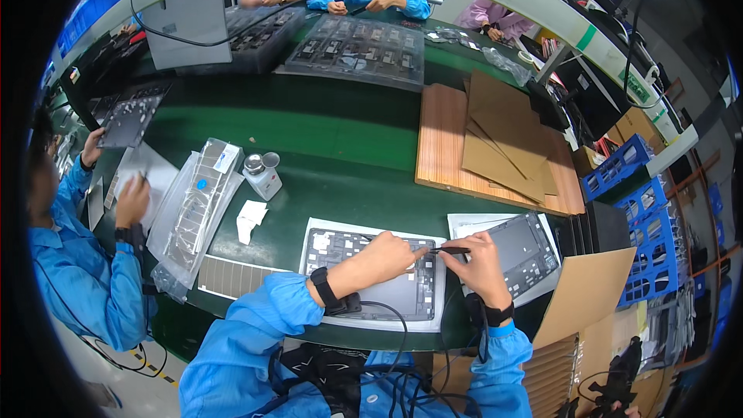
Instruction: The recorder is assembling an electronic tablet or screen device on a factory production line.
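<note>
A grey tablet-like housing (pixel 395 294) with dark edges and small white patches lies on a white sheet in front of me. My left hand (pixel 381 258) reaches across its upper part, fingers drawn together near its right side; whatever they hold is hidden. Just right of those fingertips, my right hand (pixel 481 267) pinches dark tweezers (pixel 453 250) whose tips point left at the housing's upper right corner. Another similar grey housing (pixel 522 254) rests on white sheets beyond my right hand. Left of my work lies a strip sheet of brownish rectangular pieces (pixel 232 276).
A white dispenser bottle (pixel 262 176) and a crumpled white paper (pixel 249 219) stand left of centre. Cardboard sheets (pixel 503 147) lie on a wooden board (pixel 441 139). Blue racks (pixel 646 240) are at right. A co-worker (pixel 85 255) handles another panel at left.
</note>
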`<state>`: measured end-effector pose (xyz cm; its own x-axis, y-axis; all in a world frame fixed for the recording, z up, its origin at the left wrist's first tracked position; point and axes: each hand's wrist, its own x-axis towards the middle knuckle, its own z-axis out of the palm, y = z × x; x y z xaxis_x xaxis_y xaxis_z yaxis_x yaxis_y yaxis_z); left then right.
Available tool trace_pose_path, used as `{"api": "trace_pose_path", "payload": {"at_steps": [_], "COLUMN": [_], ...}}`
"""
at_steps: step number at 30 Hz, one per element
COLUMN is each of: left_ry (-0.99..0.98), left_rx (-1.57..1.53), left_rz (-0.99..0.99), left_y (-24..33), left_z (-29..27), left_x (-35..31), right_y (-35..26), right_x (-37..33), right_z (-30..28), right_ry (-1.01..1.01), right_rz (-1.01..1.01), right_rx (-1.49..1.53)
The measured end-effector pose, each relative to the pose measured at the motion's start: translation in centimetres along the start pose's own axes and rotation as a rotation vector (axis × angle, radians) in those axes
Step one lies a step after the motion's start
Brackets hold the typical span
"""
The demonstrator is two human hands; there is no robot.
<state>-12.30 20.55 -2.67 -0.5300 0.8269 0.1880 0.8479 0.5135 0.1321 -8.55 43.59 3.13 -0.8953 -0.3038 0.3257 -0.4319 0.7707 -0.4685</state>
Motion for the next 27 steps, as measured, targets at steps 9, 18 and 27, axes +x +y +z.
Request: {"api": "trace_pose_path", "payload": {"at_steps": [9,18,27], "left_ry": [-0.003,-0.005,-0.083], "left_rx": [-0.012,-0.056,-0.056], "left_rz": [0.028,0.006,0.0], "left_y": [-0.2,-0.4,-0.9], "left_z": [0.1,-0.1,0.1], "left_x": [0.0,-0.2,-0.1], "right_y": [-8.1,-9.9,-8.8], "right_x": [-8.1,-11.0,-10.5], "right_z": [-6.3,-5.0,-5.5], "right_ry": [0.249,0.228,0.431], "right_rz": [0.327,0.622,0.603], "right_rx": [-0.003,0.162,0.032]}}
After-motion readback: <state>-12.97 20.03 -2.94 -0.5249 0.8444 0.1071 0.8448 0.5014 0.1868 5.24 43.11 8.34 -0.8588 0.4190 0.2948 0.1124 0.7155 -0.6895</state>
